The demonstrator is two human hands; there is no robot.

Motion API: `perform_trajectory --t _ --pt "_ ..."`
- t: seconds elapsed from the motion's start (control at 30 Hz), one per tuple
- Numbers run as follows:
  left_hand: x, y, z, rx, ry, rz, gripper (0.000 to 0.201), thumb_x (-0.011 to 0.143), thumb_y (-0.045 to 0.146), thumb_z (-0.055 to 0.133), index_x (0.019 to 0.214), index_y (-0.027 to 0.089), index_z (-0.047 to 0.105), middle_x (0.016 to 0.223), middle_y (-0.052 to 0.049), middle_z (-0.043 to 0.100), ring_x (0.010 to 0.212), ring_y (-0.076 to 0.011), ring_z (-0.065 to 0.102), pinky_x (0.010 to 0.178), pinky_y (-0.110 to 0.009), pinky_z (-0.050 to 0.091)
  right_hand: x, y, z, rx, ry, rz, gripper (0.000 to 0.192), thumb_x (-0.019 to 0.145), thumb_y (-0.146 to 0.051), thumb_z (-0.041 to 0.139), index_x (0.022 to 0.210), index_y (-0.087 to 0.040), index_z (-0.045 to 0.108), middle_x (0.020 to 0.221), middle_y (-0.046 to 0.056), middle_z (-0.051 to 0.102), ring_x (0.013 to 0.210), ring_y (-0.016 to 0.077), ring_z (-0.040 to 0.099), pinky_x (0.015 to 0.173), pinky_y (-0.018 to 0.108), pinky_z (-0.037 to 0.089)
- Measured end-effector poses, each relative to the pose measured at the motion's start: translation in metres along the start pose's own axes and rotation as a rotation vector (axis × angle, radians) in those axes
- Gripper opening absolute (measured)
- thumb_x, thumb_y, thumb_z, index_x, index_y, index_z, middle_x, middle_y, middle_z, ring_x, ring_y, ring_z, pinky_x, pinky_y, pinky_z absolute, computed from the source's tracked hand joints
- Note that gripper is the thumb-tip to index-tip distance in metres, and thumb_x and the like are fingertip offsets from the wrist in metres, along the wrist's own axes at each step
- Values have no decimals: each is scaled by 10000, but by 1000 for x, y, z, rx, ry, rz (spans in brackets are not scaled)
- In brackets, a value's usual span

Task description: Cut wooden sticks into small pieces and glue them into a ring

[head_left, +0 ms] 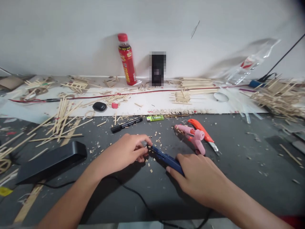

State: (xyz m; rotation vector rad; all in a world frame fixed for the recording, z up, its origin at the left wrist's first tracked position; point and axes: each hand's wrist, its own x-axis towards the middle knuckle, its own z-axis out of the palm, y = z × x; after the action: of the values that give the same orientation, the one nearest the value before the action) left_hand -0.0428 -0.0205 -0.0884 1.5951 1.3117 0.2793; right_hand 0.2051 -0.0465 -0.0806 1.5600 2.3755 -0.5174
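My right hand (197, 175) is wrapped round a long blue hand tool (170, 160) with a narrow dark front end; its exact kind is unclear. The tool points up and left, toward my left hand (130, 149). The fingers of my left hand are bent together right at the tool's tip, and whatever they pinch is too small or hidden to name. Small cut wood chips (151, 171) lie on the dark table below and around the tip. Just beyond my right hand lie a pink glue gun (192, 133) and an orange utility knife (205, 133) with its blade out.
A black marker (126, 125) and a green lighter (155, 118) lie beyond my hands. A black box-shaped device (54, 160) with a cable sits left. Wooden sticks (62, 119), a red bottle (127, 63) and a pixelated dark object (158, 70) stand or lie farther back.
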Motion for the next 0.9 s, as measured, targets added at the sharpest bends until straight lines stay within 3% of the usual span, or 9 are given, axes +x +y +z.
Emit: perform_trajectory --t 0.13,0.23,0.4,0.53,0.63,0.7,0.8,0.9 --pt "-3 5 -7 56 -13 11 344 995 403 572 1292 258 666 852 -31 803 742 -219 785 631 -275 549 -9 -12 -14 -71 -11 57 368 1049 -385 489 1005 -125 746 962 197 812 861 379 804 685 428 546" --pt "-8 10 -18 108 5 9 331 984 390 573 1271 241 646 895 -32 800 655 -201 757 624 -287 546 -14 -20 -24 -85 -4 83 349 1028 -362 541 1048 -82 749 998 233 803 900 385 807 697 428 574" --pt "-3 12 -59 223 215 -34 197 1025 360 601 1136 205 653 954 -41 784 767 -184 752 735 -310 580 -41 -13 -39 -47 48 72 339 1034 -372 533 1056 -117 755 1029 213 806 892 402 807 714 469 590" --pt "25 11 -104 345 484 -120 323 1048 418 645 1220 145 676 1108 -76 732 929 -200 726 854 -403 624 -63 35 -56 198 239 64 365 1045 -518 514 1189 -270 739 1151 105 818 1003 341 796 807 434 592" --pt "51 10 -126 451 654 -234 341 1034 390 671 1285 159 665 1270 -106 694 1089 -244 704 937 -458 614 -52 91 -76 277 367 248 545 1006 -677 495 1324 -280 692 1195 117 806 1002 342 779 772 402 577" --pt "67 6 -132 507 742 -308 345 1032 381 675 1306 173 661 1327 -114 674 1148 -260 687 976 -479 601 -27 127 -90 226 433 484 663 992 -750 432 1340 -247 687 1212 158 793 1028 376 758 812 434 552" --pt "84 -2 -131 558 811 -384 357 1028 379 680 1321 175 656 1342 -116 668 1168 -268 683 988 -489 597 24 170 -101 186 472 631 763 1027 -746 306 1271 -143 705 1242 264 747 1124 444 710 892 524 517" --pt "93 -9 -127 582 826 -414 368 1025 374 686 1328 168 651 1342 -118 668 1166 -270 685 985 -494 599 76 195 -98 180 461 710 673 1058 -681 392 1276 -114 682 1227 229 736 1120 360 715 939 518 545"
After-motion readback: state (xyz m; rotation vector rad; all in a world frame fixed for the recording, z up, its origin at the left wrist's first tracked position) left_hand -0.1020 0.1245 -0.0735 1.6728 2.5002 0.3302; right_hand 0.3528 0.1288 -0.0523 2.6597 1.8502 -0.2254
